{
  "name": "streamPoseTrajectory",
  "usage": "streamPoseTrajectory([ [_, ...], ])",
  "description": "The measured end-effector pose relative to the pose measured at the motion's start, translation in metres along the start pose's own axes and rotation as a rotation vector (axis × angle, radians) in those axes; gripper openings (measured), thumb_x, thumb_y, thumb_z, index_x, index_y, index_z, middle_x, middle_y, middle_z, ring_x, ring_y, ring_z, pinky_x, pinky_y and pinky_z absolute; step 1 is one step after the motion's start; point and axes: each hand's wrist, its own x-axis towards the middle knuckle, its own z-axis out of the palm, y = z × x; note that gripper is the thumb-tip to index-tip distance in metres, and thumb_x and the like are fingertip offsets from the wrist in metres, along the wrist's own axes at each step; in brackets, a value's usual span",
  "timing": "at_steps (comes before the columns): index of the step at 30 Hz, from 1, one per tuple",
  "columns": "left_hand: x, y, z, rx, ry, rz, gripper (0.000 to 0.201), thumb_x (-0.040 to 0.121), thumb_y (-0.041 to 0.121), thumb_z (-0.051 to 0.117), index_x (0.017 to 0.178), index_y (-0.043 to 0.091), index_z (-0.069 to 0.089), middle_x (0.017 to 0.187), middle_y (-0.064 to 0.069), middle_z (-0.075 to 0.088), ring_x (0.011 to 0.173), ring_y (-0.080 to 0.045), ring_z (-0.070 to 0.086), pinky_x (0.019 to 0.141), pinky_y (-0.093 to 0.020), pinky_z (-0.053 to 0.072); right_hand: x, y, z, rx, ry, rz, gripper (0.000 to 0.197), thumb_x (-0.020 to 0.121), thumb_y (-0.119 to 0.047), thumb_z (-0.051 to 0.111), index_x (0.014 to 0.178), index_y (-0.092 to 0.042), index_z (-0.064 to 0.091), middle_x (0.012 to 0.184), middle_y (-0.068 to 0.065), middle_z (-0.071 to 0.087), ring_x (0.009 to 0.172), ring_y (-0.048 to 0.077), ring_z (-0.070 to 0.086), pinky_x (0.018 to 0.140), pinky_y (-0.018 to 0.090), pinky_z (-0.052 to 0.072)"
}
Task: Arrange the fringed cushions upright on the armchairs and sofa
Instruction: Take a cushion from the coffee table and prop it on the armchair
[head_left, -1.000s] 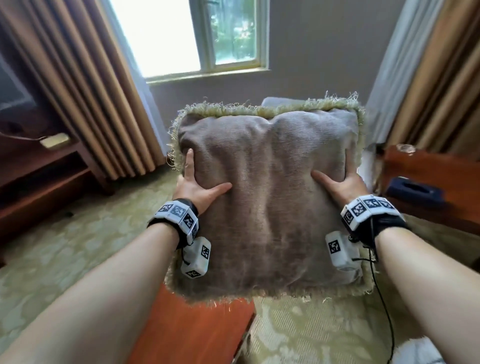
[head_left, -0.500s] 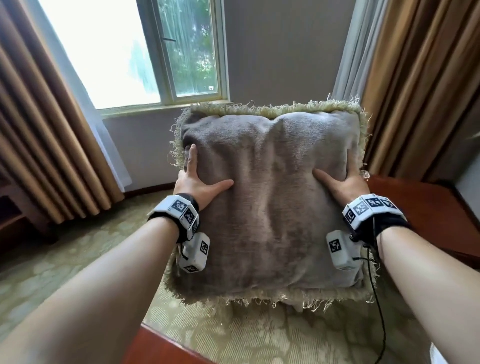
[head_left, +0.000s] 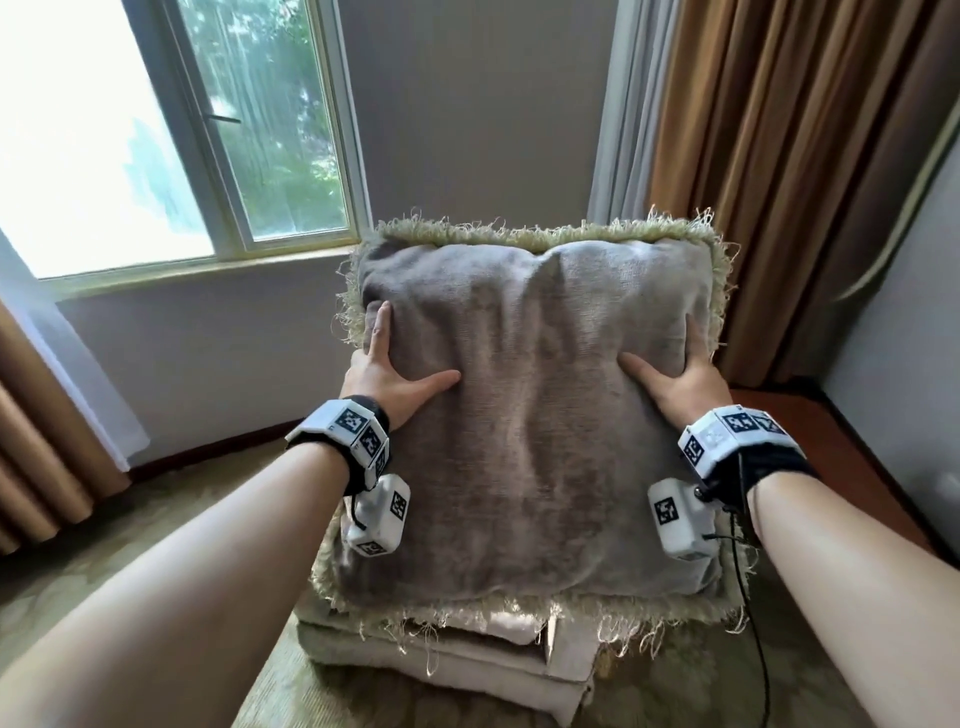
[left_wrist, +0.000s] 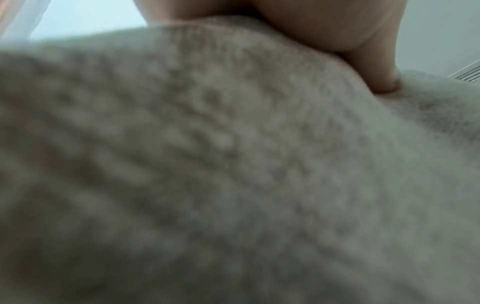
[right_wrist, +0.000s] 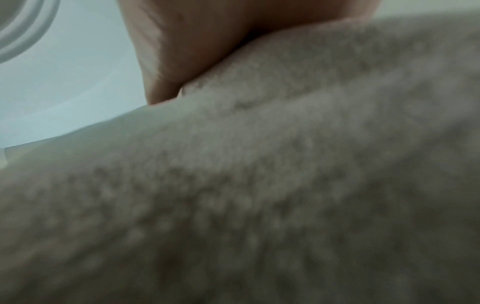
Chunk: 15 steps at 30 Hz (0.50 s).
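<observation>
A grey-brown cushion (head_left: 535, 415) with a pale green fringe is held upright in front of me, off any seat. My left hand (head_left: 384, 374) grips its left side and my right hand (head_left: 680, 379) grips its right side. Both thumbs lie on the front face; the fingers go round the edges, mostly hidden. In the left wrist view the blurred cushion fabric (left_wrist: 233, 174) fills the frame with my thumb (left_wrist: 376, 78) pressed into it. The right wrist view shows the same fabric (right_wrist: 259, 195) under my thumb (right_wrist: 168, 78).
A pale padded piece of upholstery (head_left: 452, 660) lies just under the cushion's lower fringe. A reddish wooden surface (head_left: 831, 467) stands to the right by brown curtains (head_left: 805, 182). A window (head_left: 208, 130) is at the back left, above green patterned carpet (head_left: 156, 519).
I have turned to the right with the cushion, from over a wooden table toward the corner between window and curtains. Both hands keep the same hold.
</observation>
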Motion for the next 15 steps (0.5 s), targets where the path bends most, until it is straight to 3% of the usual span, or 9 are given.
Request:
streamPoseTrajectory([
  [7,0.078,0.022,0.063,0.003,0.024,-0.082,0.126,0.043,0.079,0.069,0.141,0.058,-0.006,0.146,-0.007,0.037,0.129,-0.027,0.045,0.107,-0.043,0.038,0.116,0.031,0.016,0.013,-0.061,-0.03,0.103,0.07,-0.062,0.072,0.152,-0.037,0.015,0.145,0.004,0.048,0.13,0.025,0.049,0.109,0.029,0.033],
  [11,0.107,0.028,0.074,0.02,0.069,-0.126,0.123,0.045,0.077,0.071,0.142,0.058,-0.004,0.144,-0.007,0.038,0.128,-0.027,0.045,0.107,-0.042,0.038,0.171,0.037,0.035,0.005,-0.097,-0.038,0.106,0.066,-0.069,0.07,0.151,-0.042,0.012,0.145,0.007,0.048,0.13,0.028,0.049,0.111,0.033,0.034],
  [15,0.127,0.018,0.071,0.068,0.1,-0.191,0.123,0.045,0.079,0.069,0.142,0.058,-0.004,0.141,-0.01,0.041,0.126,-0.028,0.047,0.106,-0.042,0.039,0.204,0.032,0.068,0.072,-0.197,-0.054,0.104,0.07,-0.06,0.074,0.151,-0.041,0.011,0.144,0.006,0.05,0.129,0.026,0.049,0.108,0.028,0.032],
])
